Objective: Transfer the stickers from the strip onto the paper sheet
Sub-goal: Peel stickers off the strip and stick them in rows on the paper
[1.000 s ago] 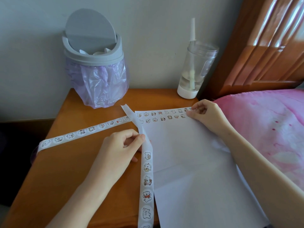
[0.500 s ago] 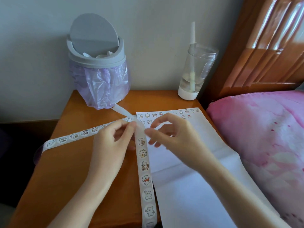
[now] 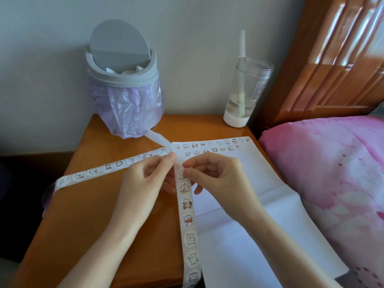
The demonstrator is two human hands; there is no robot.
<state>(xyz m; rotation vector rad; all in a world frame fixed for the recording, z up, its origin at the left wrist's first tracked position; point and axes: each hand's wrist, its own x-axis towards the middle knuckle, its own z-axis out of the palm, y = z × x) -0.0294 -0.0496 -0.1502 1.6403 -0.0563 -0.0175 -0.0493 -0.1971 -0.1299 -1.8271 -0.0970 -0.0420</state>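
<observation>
1. Strip position. We are working on the strip (image 3: 188, 223), which is lying in 2 runs on the worktop (image 3: 87, 225). One run is crossing from the left worktop edge up to a bend between the hands. The other run is coming from that bend straight toward us, along the left edge of the sheet (image 3: 249, 235). Its long axis is running near to far. A bare tail of backing is reaching from the bend toward the bin (image 3: 122, 80).

2. Governing relation. The topmost sticker (image 3: 182, 175) on the near run is sitting directly under both hands. The sheet is lying to the right of it, on the right hand's side. The 2 rows of placed stickers (image 3: 209, 147) are lining the sheet's far edge, just beyond the hands. We are judging that the coming move is a peel, followed by a short carry up and to the right.

3. Left hand (image 3: 145, 181). We are pinching the strip at the bend between thumb and forefinger, with the other fingers curled. This hand is anchoring the backing.

4. Right hand (image 3: 216, 177). We are closing thumb and forefinger on the strip's right edge at the topmost sticker. We cannot tell whether the sticker's edge is lifting yet.
</observation>
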